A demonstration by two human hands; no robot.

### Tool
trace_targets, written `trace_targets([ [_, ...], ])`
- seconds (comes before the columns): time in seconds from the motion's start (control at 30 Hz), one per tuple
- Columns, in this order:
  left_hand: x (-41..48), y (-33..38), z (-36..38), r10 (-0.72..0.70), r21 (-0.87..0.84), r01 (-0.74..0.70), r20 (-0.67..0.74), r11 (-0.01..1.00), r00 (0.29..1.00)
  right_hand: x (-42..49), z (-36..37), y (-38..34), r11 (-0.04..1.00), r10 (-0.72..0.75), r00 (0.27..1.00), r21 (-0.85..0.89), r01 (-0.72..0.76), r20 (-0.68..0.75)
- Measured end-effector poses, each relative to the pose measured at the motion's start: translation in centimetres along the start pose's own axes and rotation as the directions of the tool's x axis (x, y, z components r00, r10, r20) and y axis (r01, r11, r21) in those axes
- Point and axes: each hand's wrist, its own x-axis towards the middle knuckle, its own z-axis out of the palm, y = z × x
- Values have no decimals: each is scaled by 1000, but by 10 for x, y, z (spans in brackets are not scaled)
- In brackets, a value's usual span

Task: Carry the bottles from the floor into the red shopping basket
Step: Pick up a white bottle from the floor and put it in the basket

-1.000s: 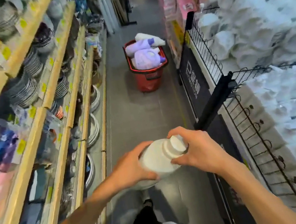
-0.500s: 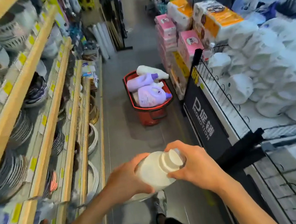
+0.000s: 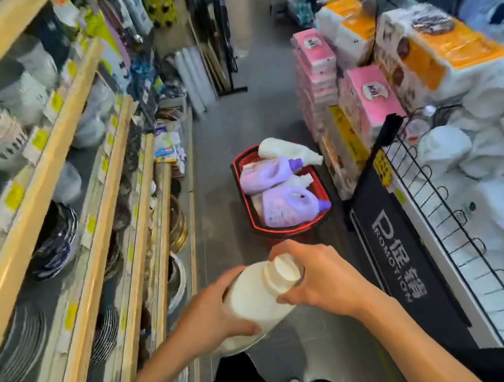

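Aisle [image 3: 213, 183]: left hand [image 3: 211, 316], right hand [image 3: 320, 275] clasp bottle [image 3: 257, 295]

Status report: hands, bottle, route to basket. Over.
Left hand grips white bottle body, right hand round its cap end. Red basket ahead on floor, heaped with bottles. Nothing seen blocking the aisle between.

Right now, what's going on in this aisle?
A person carries a white bottle above the aisle floor: left grip under its body, right grip round the cap end. The red basket stands ahead on the floor, already holding two purple bottles and a second white bottle lying across its far rim. The carried one is not yet in.
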Motion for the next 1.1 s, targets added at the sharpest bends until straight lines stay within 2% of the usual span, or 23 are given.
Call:
trace_targets([
  [0.17, 88, -17, -64, -12, -7, 12, 31, 1000, 999, 107, -18, -3, 999, 30, 999, -21, -29, 19],
  [0.33, 177, -31, -124, 37, 23, -38, 68, 999, 997, 204, -27, 2, 995, 99, 995, 3, -99, 2],
  [0.57, 297, -26, -191, 93, 34, -99, 151, 994, 984, 311, -52, 17, 977, 211, 975, 50, -208, -66],
  [0.8, 409, -14, -229, 36, 44, -47, 219, 998, 975, 416, -77, 59, 967, 247, 966, 78, -241, -80],
  [0.93, 463, -12, -244, -77, 165, 33, 267, 986, 961, 469, -85, 85, 965, 251, 965, 96, -244, -72],
  [1.1, 534, -16, -265, -89, 251, 3, 330, 968, 940, 529, -75, 116, 955, 257, 964, 171, -242, -71],
])
